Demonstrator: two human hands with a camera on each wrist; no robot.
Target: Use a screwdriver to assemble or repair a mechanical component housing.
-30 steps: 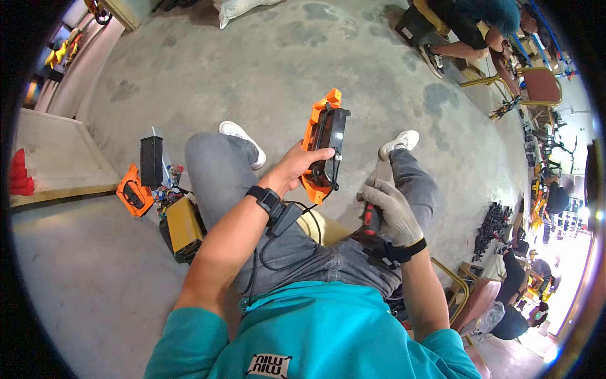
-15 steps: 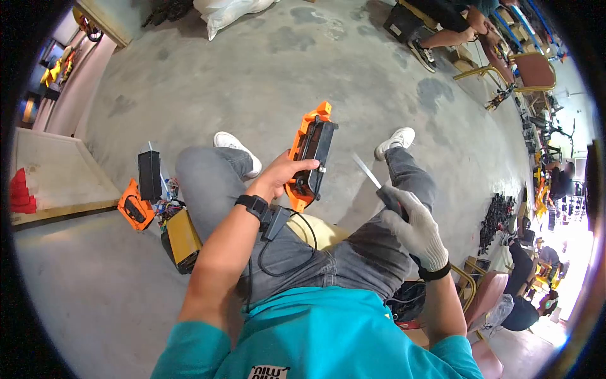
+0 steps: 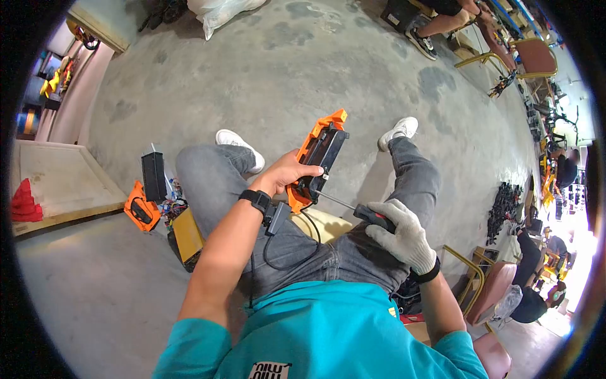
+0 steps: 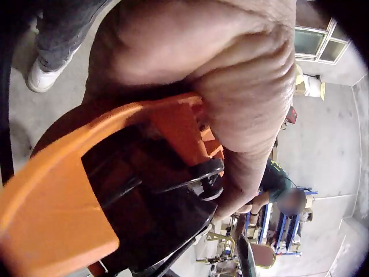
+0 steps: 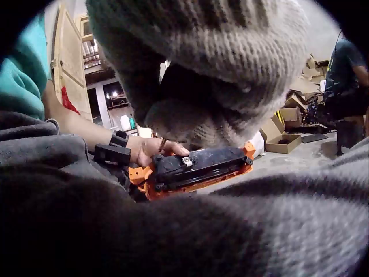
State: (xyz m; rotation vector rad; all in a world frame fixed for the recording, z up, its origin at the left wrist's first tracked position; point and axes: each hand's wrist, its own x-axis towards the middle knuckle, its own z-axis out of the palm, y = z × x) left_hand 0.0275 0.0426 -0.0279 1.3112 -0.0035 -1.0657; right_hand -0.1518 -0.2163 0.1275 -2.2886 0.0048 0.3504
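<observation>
My bare left hand [image 3: 285, 172] holds an orange plastic housing [image 3: 336, 119] with a long black unit [image 3: 323, 148] set in it. The thumb lies over the black side near a small pale connector. Close up in the left wrist view, the orange shell [image 4: 46, 213] curves beneath the palm. My gloved right hand [image 3: 407, 237] grips a screwdriver [image 3: 372, 217] with a dark handle. Its metal shaft slants up and left, and the tip overlaps the lower end of the black unit. In the right wrist view, the knitted glove [image 5: 202, 52] hides the screwdriver's handle.
On the left stand a yellow box [image 3: 188, 237], a black box [image 3: 153, 175] and another orange housing [image 3: 142, 207] beside tangled wires. A black cable [image 3: 278, 273] loops over the lap. Chairs [image 3: 494, 292] are at the right, and another person sits at the upper right.
The right hand has swung the screwdriver from beside the right thigh to the housing's lower end, its shaft now slanting left. The housing is lower than at first and leans more to the right.
</observation>
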